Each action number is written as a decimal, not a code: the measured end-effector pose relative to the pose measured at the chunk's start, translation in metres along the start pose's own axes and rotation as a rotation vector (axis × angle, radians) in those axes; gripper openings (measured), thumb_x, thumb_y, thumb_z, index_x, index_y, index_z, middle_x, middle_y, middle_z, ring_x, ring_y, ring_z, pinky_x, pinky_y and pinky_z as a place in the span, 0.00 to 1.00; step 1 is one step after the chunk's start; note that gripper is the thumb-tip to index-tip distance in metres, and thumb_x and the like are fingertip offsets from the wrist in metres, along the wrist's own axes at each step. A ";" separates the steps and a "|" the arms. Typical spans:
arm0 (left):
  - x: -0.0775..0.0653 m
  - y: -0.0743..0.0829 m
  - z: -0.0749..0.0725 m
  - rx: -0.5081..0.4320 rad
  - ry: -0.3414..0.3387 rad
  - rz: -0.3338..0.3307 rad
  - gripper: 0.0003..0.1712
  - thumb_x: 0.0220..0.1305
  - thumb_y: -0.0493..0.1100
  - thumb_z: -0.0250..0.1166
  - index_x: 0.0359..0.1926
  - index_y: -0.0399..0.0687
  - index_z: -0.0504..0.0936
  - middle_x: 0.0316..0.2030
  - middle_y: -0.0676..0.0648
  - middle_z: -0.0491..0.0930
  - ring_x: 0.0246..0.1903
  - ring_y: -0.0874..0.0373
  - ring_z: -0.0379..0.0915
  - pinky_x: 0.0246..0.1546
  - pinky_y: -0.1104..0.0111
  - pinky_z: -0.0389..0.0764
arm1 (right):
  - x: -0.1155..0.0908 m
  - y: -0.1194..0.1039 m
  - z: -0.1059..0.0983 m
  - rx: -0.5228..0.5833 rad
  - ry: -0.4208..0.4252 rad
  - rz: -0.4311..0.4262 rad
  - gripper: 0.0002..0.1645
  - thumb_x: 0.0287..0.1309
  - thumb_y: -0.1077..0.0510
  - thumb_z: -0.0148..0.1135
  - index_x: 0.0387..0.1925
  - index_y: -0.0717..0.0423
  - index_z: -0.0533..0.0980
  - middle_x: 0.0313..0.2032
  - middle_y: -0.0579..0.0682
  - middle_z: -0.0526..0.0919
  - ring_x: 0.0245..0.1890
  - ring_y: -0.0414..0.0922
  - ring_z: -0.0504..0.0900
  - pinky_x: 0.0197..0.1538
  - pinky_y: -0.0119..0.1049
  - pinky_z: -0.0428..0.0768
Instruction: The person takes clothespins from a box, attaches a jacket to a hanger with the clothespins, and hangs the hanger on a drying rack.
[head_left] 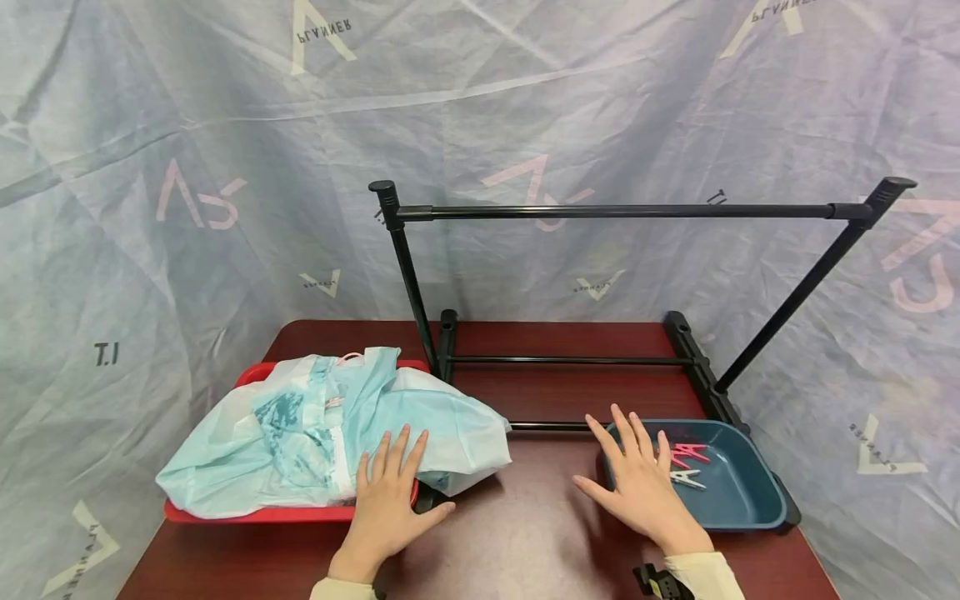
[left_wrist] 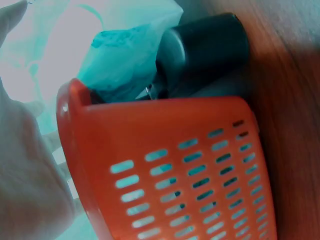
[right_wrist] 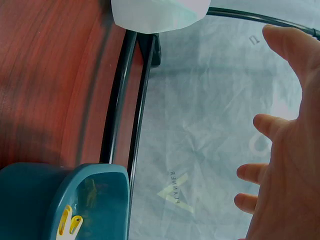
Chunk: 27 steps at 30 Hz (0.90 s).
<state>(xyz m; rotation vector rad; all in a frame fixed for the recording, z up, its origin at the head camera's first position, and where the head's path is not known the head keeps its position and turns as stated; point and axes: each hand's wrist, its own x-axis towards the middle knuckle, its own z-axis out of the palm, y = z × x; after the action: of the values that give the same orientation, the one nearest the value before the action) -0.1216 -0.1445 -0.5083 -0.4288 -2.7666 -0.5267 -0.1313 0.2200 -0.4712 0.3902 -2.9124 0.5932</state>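
Note:
My left hand (head_left: 393, 504) is spread flat with straight fingers over the front right of a crumpled light blue and white cloth-like bundle (head_left: 442, 417). The bundle is heaped in a red basket (head_left: 255, 514) and spills past its right end. In the left wrist view the slotted basket wall (left_wrist: 135, 117) is close beside the palm. My right hand (head_left: 637, 487), fingers spread and holding nothing, hovers by the left end of a blue tray (head_left: 757, 492). Inside the tray lie pink clothespins (head_left: 690, 452) and a whitish clothespin (head_left: 687, 478), partly hidden behind the hand.
A black rack stands behind, with a high top bar (head_left: 622, 212), slanted posts and a low crossbar (head_left: 570, 360). Its right foot (head_left: 701, 367) runs toward the tray. Everything sits on a reddish-brown table (head_left: 525, 542), backed by a grey printed sheet (head_left: 487, 108).

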 end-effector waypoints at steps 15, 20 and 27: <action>0.001 -0.013 -0.008 -0.002 -0.021 -0.047 0.59 0.49 0.68 0.71 0.77 0.52 0.57 0.74 0.40 0.55 0.72 0.37 0.46 0.63 0.35 0.47 | 0.010 -0.008 -0.003 -0.008 0.043 -0.071 0.50 0.56 0.33 0.65 0.75 0.47 0.60 0.75 0.62 0.52 0.73 0.64 0.48 0.64 0.72 0.43; 0.001 -0.015 -0.008 0.000 -0.016 -0.054 0.60 0.49 0.68 0.72 0.77 0.51 0.57 0.74 0.39 0.55 0.72 0.36 0.46 0.63 0.35 0.47 | 0.011 -0.006 0.000 -0.011 0.064 -0.091 0.50 0.55 0.34 0.66 0.74 0.46 0.61 0.74 0.62 0.52 0.73 0.64 0.48 0.64 0.72 0.44; 0.004 -0.020 -0.010 0.009 -0.001 -0.046 0.59 0.49 0.69 0.70 0.77 0.52 0.57 0.73 0.39 0.57 0.70 0.36 0.48 0.62 0.35 0.47 | 0.014 -0.008 -0.002 -0.010 0.060 -0.096 0.50 0.56 0.34 0.66 0.75 0.45 0.60 0.74 0.62 0.52 0.73 0.63 0.48 0.65 0.71 0.43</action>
<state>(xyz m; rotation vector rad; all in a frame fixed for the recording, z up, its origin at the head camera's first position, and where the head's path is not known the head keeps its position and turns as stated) -0.1292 -0.1650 -0.5044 -0.3643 -2.7850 -0.5245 -0.1425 0.2103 -0.4632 0.4990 -2.8200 0.5662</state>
